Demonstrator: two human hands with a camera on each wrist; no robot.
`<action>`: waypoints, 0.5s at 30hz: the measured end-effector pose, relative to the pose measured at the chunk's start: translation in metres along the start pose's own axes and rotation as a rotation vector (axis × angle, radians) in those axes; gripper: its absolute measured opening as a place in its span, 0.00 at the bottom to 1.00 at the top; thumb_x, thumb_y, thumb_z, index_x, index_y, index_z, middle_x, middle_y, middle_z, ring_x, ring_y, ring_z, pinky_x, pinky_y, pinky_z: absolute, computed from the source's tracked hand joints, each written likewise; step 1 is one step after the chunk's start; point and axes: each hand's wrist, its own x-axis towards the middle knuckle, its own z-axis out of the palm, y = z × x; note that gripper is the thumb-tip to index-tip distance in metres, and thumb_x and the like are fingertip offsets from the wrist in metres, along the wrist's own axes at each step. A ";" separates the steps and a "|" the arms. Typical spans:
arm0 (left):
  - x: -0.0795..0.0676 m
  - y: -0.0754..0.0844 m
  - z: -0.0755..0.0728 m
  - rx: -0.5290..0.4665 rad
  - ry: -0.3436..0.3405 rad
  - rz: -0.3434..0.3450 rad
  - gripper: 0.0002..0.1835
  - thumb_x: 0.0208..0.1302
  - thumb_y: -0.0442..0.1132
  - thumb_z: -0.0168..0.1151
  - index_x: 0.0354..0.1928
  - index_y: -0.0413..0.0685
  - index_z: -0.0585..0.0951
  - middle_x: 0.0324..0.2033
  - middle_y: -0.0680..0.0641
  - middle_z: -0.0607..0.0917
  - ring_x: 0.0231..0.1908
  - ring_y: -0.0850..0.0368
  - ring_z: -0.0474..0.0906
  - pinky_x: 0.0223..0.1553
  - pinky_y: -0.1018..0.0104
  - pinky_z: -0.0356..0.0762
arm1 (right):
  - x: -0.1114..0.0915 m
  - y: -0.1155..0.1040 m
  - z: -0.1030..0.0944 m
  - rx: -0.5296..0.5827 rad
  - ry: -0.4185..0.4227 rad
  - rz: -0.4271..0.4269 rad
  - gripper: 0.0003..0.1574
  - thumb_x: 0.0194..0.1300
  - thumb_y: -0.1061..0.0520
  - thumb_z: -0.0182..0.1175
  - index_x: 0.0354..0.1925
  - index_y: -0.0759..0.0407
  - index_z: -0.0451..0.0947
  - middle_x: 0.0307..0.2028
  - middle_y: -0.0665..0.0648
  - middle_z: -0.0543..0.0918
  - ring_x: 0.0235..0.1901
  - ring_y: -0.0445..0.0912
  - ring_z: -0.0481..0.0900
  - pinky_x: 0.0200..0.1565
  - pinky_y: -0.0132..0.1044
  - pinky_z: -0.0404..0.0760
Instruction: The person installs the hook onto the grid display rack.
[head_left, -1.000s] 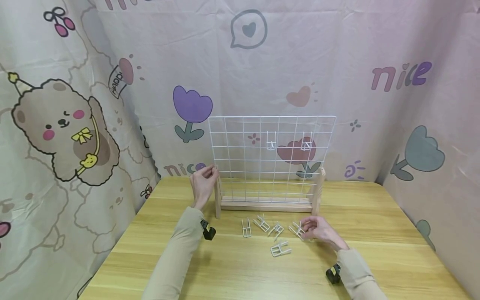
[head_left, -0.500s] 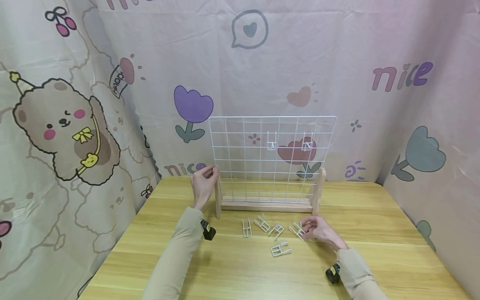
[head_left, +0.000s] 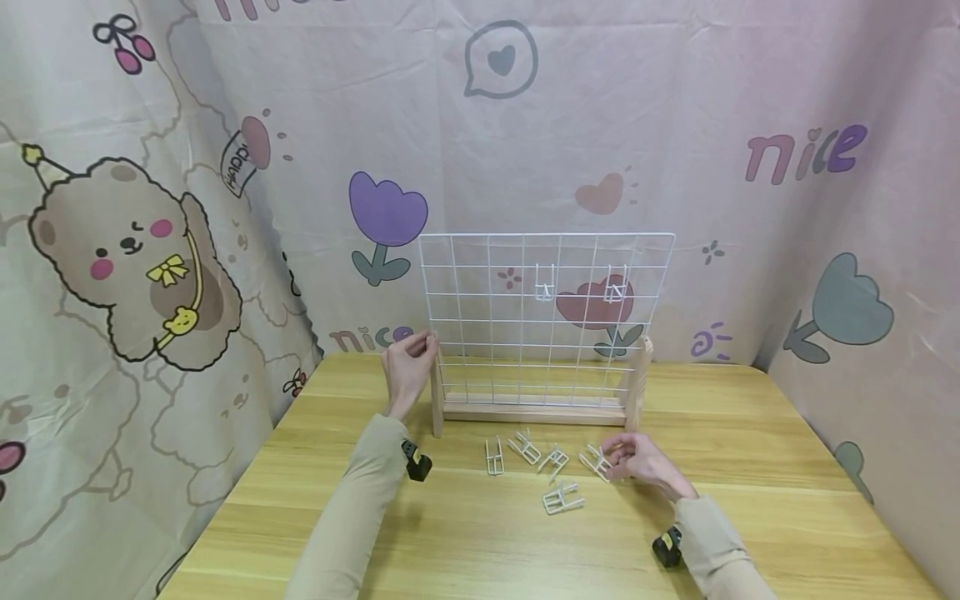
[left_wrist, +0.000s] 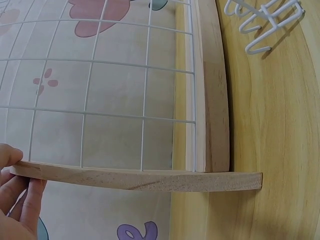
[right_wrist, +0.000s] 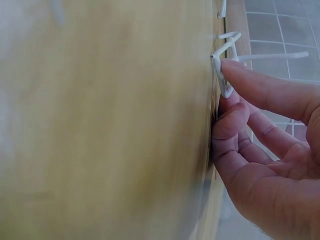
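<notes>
- Your right hand (head_left: 637, 458) has its thumb and forefinger brought together on one end of a small white double-pronged wire hook (head_left: 597, 461) in front of the rack's right half; the other fingers are curled beneath.
- From that hand, the hook lies to the left, its long axis slanting from the near right, where you pinch it, to the far left, its prongs towards the rack. Your right hand is much the nearer; your left is well apart from it.
- Your left hand (head_left: 407, 367) pinches the upper end of the pale wooden left upright (left_wrist: 150, 179), thumb on one side, fingers on the other.
- Four more white wire hooks (head_left: 494, 457) lie loose on the yellow wood-grain table (head_left: 465, 542), all to the left of the pinched one; the nearest to you has its prongs pointing right.
- Standing over them, the white wire grid panel (head_left: 491, 294) rises from a pale wooden base bar (head_left: 534, 412) between two uprights. It carries two hung white hooks (head_left: 543, 290), side by side in its upper right part.
</notes>
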 end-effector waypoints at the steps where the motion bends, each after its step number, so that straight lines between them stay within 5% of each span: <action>1: 0.000 0.000 0.000 -0.001 0.000 0.000 0.13 0.64 0.36 0.69 0.48 0.36 0.87 0.43 0.35 0.90 0.42 0.43 0.90 0.43 0.56 0.88 | 0.000 0.000 0.000 0.000 -0.001 -0.001 0.30 0.47 0.76 0.66 0.52 0.80 0.73 0.34 0.61 0.84 0.33 0.43 0.79 0.32 0.30 0.82; 15: -0.001 0.002 -0.001 0.000 -0.009 -0.006 0.14 0.64 0.37 0.69 0.49 0.37 0.86 0.44 0.35 0.89 0.43 0.43 0.90 0.44 0.58 0.88 | 0.001 0.001 -0.002 -0.058 0.012 0.001 0.23 0.48 0.73 0.68 0.45 0.79 0.78 0.33 0.59 0.84 0.33 0.42 0.77 0.34 0.28 0.80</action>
